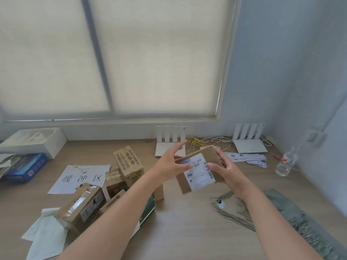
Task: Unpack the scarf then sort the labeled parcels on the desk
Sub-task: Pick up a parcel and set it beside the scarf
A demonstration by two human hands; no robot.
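Both my hands hold a flat brown parcel with a white shipping label above the desk's middle. My left hand touches its left edge, thumb on the label, fingers spread behind. My right hand grips its right side. The grey-green scarf lies unpacked at the right, its fringe spread toward the centre. Several taped brown parcels crowd the left, one printed with black characters. A thin upright box stands under my left wrist.
A paper sheet with large characters lies at the left, pale green tissue before it. Two white routers and cables line the back. Paper slips and a water bottle sit at the right. White tray, blue box far left.
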